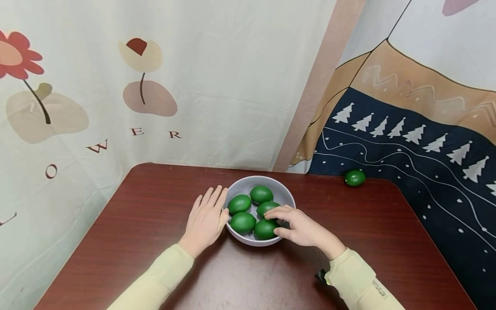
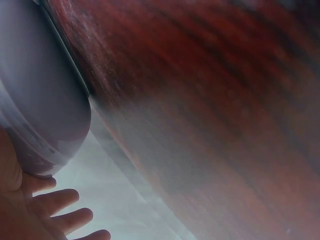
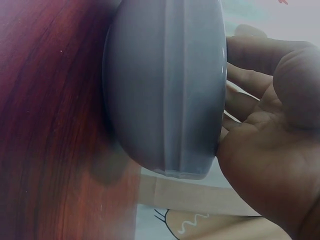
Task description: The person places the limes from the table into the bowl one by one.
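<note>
A pale grey-lilac bowl (image 1: 260, 243) stands on the table, with several smooth green egg-shaped objects (image 1: 243, 222) inside. Flat along the bowl's left side lies my left hand (image 1: 205, 221), fingers straight and slightly spread, the thumb side at the rim. My right hand (image 1: 298, 226) reaches over the right rim, its fingers loosely bent above the nearest green egg-shaped object (image 1: 265, 230) and the one behind it. Thumb and fingers stand apart there. From the right wrist view, the bowl's wall (image 3: 145, 85) hides the fingertips and the contents.
One more green egg-shaped object (image 1: 354, 178) lies at the far right edge of the dark red wooden table (image 1: 155, 206). Printed curtains (image 1: 232, 86) hang right behind the table's back edge, and a dark blue patterned cloth (image 1: 387, 150) hangs along its right side.
</note>
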A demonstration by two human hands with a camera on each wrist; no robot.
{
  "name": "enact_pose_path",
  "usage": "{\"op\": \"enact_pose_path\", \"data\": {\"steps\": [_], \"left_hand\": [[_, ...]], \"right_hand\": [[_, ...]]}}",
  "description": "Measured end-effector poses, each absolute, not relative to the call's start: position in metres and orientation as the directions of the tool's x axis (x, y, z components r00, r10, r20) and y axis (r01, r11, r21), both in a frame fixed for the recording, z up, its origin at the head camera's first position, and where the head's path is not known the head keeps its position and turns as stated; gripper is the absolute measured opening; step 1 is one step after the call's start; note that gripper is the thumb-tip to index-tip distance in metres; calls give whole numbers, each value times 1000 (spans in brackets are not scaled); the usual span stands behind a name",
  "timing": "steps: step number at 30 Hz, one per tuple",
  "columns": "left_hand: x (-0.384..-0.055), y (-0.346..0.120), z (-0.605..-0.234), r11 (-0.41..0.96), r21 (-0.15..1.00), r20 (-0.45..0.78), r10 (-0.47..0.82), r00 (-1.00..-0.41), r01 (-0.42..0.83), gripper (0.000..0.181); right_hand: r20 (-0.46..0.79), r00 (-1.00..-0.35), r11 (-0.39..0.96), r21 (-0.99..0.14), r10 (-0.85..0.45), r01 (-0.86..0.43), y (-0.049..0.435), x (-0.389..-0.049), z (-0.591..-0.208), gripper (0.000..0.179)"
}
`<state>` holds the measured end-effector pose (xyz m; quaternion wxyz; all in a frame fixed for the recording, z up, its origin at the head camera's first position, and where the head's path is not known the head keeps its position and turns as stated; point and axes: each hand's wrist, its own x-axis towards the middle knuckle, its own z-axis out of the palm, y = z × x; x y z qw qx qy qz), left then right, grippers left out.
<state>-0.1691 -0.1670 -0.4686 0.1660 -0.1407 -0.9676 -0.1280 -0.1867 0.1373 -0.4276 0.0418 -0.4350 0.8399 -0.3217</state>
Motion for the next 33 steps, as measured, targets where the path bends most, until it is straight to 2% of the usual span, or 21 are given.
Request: {"op": "enact_pose_path", "data": {"steps": [11,20,33], "left_hand": [[-166,-163,-470,922,212,360,234,-903,323,57],[-168,-164,-467,924,187,374,247,-894,334,57],[-168,-167,-464,930,180,348,246,-905,322,57]], "right_hand": [[316,-679,297,-722,-662,-625,145,-182,-436,36],[333,-743,310,-754,-580,-580,155,-181,-431,36],[343,-763,313,-762,-547,-567,164,-183,-431,38]]}}
